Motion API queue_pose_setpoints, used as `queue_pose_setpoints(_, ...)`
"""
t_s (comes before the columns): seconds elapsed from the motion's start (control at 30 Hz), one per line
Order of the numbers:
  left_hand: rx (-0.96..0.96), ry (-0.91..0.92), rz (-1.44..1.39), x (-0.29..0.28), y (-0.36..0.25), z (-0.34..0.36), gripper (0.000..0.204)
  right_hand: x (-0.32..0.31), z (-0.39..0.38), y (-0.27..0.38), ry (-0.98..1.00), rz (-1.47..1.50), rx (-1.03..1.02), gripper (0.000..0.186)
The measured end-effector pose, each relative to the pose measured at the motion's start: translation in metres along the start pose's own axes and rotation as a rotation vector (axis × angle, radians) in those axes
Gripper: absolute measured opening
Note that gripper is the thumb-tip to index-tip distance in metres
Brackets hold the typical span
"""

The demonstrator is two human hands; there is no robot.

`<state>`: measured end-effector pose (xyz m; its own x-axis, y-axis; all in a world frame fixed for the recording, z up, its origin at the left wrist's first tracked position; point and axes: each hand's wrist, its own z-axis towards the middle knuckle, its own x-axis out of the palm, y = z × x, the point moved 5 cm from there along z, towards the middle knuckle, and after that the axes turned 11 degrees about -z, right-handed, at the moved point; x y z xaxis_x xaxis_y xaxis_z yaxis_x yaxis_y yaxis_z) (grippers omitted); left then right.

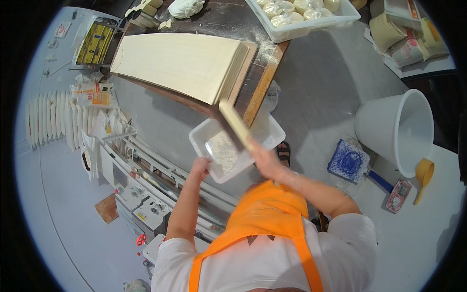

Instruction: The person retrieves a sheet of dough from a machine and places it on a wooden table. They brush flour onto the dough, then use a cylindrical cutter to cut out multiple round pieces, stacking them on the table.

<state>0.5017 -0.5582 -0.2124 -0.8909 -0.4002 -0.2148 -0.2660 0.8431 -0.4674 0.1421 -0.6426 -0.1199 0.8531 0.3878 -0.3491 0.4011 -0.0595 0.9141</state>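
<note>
Well, from where I stand the person in the orange apron (267,209) has both hands busy just off the near corner of the desk (266,90). The left grip (199,169) is pinched closed on the rim of a white plastic tub (268,131), at its near left corner. Loose flour (224,152) lies in a pale patch over the tub's bottom. The right grip (266,159) is curled round the near end of a wooden-handled brush (235,121) – a bit blurred, dark along its underside – which slants over the tub, its far end lining up with the nearest corner of the dough sheets (180,61). Whether it touches them, I can't tell.

Those sheets are stacked flat and long on a brownish board (247,73) across the desk, whose dark top is dusted with flour near the wooden edge. At the far right end of the desk a translucent bin (316,28) holds pale rounds (287,18) wrapped in clear plastic.

Over to the person's right there's a big white bucket (374,121), with a yellow scoop (424,170) near its mouth and a blue, flour-caked pan (348,159) beside it – handle pointing toward the scoop. White sacks (51,119) line up on the far left.
</note>
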Motion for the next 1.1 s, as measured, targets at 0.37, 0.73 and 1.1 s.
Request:
queue_pose_setpoints(0.37, -0.042, -0.008, -0.011, 0.011, 0.008, -0.006, 0.037, 0.015, -0.028, 0.005, 0.272, -0.119, 0.022, 0.055)
queue_pose_setpoints(0.73, -0.066, -0.058, -0.066, 0.008, 0.020, -0.007, 0.046, -0.183, 0.169, -0.032, -0.020, -0.311, 0.176, 0.056)
queue_pose_setpoints(1.1, -0.082, -0.027, -0.056, -0.055, 0.025, 0.015, 0.031, -0.147, 0.226, 0.002, -0.050, 0.021, 0.260, 0.058)
